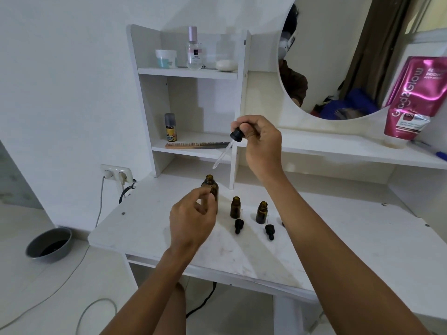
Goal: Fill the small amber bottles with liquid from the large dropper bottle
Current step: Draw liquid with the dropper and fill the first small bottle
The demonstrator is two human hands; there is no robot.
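A white shelf unit (191, 93) stands at the back of the white table (338, 238): its upper shelf carries a small jar (166, 58), a clear perfume bottle (194, 50) and a white oval object (226, 65), and its lower shelf a small spray can (170, 127) and a comb (197, 145) lying flat. To the right a round mirror (338, 56) leans behind a ledge, with a pink pouch (416, 97) standing near the ledge's far right. A wall socket (116, 174) with cables sits just off the table's left back corner, and a grey bowl (49, 244) rests on the floor below the left edge. The table's right half and near edge lie bare, leaving open room there, while the shelf upright stands close behind the bottles. The large dropper bottle (211, 192) stands upright and uncapped near the back centre; two small amber bottles (235, 207) (262, 212) stand open to its right, each with a black cap (239, 226) (269, 231) lying in front of it. The right hand (260, 143) is raised above the bottles, its fingers pinched on the black bulb of the dropper (228, 147), whose glass tube slants down-left with its tip above and just right of the large bottle's mouth. The left hand (191, 220) hovers in front of the large bottle, fingers loosely curled and grasping nothing, partly hiding the bottle's lower body.
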